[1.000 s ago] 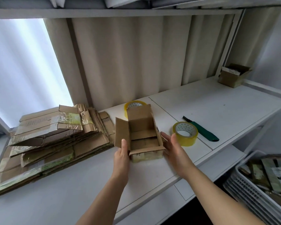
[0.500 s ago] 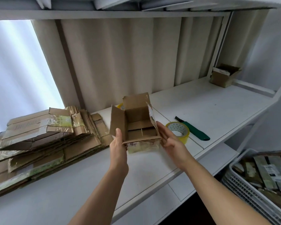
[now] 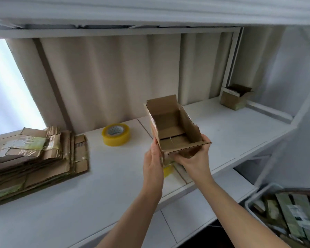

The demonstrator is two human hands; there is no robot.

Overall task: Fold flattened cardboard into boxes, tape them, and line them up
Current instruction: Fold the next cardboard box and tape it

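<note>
Two hands are holding one open cardboard box (image 3: 174,127) up above the white bench (image 3: 115,176), open top tilted toward the camera. Left hand (image 3: 153,162) is lying flat against the box's left side, fingers straight. Right hand (image 3: 193,158) is gripping the near right corner from below, fingers curled round it. Flattened cardboard stack (image 3: 34,156) is sitting far left on the bench; tape roll (image 3: 115,134) is lying between stack and box. Another folded box (image 3: 235,96) is standing at the bench's far right corner.
</note>
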